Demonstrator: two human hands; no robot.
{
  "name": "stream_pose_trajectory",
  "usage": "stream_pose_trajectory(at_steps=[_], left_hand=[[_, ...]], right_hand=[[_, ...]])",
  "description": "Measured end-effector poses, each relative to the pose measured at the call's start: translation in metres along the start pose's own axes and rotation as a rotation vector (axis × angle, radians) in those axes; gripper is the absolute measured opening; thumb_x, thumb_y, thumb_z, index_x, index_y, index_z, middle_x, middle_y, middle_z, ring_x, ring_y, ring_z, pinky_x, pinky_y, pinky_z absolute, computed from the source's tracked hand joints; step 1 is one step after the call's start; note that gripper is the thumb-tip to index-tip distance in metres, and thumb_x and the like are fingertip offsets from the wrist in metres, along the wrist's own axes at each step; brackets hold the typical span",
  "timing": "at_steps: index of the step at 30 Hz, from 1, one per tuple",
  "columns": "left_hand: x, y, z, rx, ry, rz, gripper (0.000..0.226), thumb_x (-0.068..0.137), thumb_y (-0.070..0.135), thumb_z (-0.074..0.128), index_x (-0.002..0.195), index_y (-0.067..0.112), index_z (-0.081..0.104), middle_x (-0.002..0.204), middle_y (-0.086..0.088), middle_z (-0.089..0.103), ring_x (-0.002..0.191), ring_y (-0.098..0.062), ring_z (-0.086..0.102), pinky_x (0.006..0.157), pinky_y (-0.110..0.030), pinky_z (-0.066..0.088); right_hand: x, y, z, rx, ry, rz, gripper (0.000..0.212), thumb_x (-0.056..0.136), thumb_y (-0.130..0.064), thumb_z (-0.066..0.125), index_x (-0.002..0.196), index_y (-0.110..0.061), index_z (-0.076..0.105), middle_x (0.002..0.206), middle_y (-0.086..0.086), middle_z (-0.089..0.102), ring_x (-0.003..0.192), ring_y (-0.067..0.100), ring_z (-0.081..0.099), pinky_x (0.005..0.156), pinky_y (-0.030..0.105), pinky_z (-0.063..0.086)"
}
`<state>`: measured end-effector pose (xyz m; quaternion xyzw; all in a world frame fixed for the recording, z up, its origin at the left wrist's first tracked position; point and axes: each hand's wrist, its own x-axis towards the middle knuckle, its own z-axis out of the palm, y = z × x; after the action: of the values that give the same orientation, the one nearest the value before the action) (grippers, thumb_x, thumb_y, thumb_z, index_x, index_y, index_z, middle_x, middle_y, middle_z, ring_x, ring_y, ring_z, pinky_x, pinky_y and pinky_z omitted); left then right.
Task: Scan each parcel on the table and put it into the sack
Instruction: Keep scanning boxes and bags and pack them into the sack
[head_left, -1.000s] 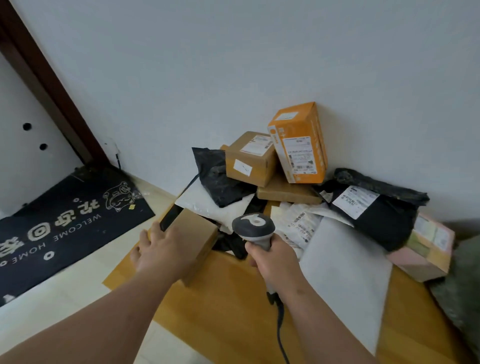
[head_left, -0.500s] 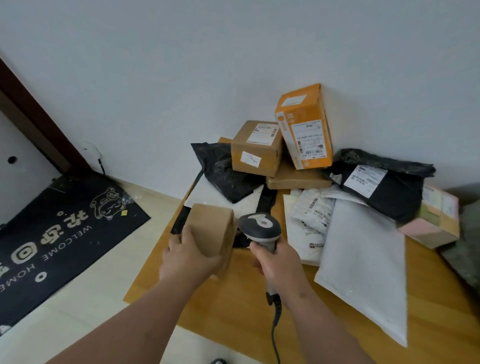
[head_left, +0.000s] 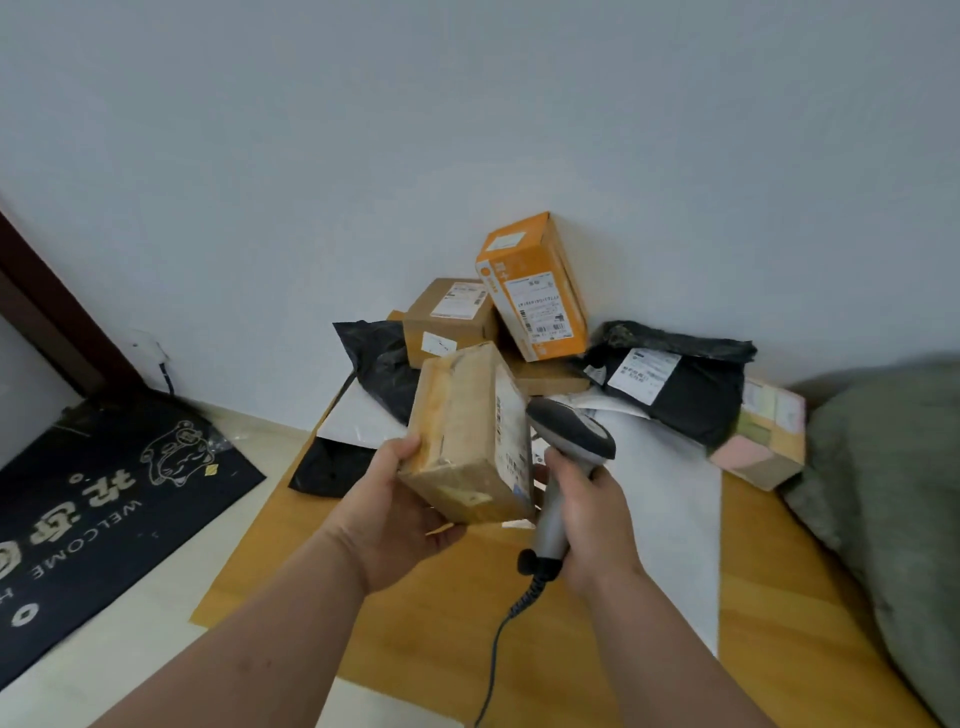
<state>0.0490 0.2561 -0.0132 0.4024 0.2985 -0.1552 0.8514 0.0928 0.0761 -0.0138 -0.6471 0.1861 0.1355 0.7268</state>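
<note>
A: What lies farthest left?

B: A dark doormat (head_left: 104, 499) with pale lettering, flat on the floor, below a brown door frame (head_left: 47, 312).

A: And next?

B: The wooden desk (head_left: 415, 613) against the white wall. At its left part a black mailer (head_left: 379, 358) lies over a white flat envelope (head_left: 358, 421).

A: Where is the parcel being handled?

B: The left hand (head_left: 400, 514) holds a brown carton (head_left: 470, 436) up above the desk. It cups the carton's near end from beneath, thumb curled over the left edge. The carton is tilted, its labelled face turned to the right.

A: Toward the scanner?

B: Yes. The right hand (head_left: 592, 514) is wrapped around the handle of a grey scanner (head_left: 569, 431), whose head sits just beside that labelled face. A coiled cable (head_left: 504, 629) hangs from the handle's base.

A: What is behind them?

B: A small brown box (head_left: 447, 322), and an orange box (head_left: 535, 286) leaning against the wall on a flat brown parcel (head_left: 550, 374).

A: Further right?

B: A large white mailer (head_left: 675, 499) under the right hand, a black bag (head_left: 680, 379) with a white label, then a pink and tan box (head_left: 763, 441).

A: And the sack?

B: A grey-green sack (head_left: 893, 493) slumps at the right edge.
</note>
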Motion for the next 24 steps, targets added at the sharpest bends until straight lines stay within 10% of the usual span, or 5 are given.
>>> stream_pose_trajectory(at_steps=[7,11,17,24], left_hand=[[-0.004,-0.039,0.048,0.007,0.049,0.09,0.033,0.101,0.023,0.047,0.133,0.024,0.057,0.12,-0.011,0.069,0.112,-0.03,0.063,0.082,-0.05,0.056],[-0.009,-0.049,0.079,0.262,0.128,0.178,0.04,0.1,0.004,0.045,0.128,0.031,0.058,0.118,-0.009,0.069,0.107,-0.029,0.064,0.07,-0.042,0.057],[-0.024,-0.064,0.108,0.49,0.048,0.094,0.037,0.09,0.054,0.061,0.118,0.031,0.066,0.115,-0.004,0.069,0.107,-0.024,0.064,0.084,-0.045,0.054],[-0.026,-0.085,0.117,0.402,0.004,0.156,0.049,0.086,0.017,0.072,0.13,0.029,0.055,0.109,-0.005,0.075,0.1,-0.028,0.068,0.086,-0.045,0.055]], right_hand=[[-0.016,-0.021,-0.061,0.07,0.026,-0.107,0.016,0.091,-0.032,0.07,0.106,-0.029,0.065,0.107,-0.001,0.074,0.104,0.025,0.068,0.097,0.052,0.053],[-0.027,-0.031,-0.094,0.01,0.029,-0.197,0.017,0.094,-0.031,0.066,0.11,-0.028,0.061,0.104,-0.008,0.068,0.101,0.014,0.062,0.08,0.032,0.049],[-0.039,-0.034,-0.13,-0.075,0.056,-0.241,0.008,0.094,-0.028,0.065,0.1,-0.029,0.059,0.1,-0.007,0.068,0.094,0.013,0.064,0.068,0.025,0.045],[-0.052,-0.039,-0.158,-0.132,0.079,-0.251,0.007,0.094,-0.029,0.064,0.098,-0.029,0.059,0.096,-0.005,0.069,0.09,0.014,0.066,0.067,0.026,0.048]])
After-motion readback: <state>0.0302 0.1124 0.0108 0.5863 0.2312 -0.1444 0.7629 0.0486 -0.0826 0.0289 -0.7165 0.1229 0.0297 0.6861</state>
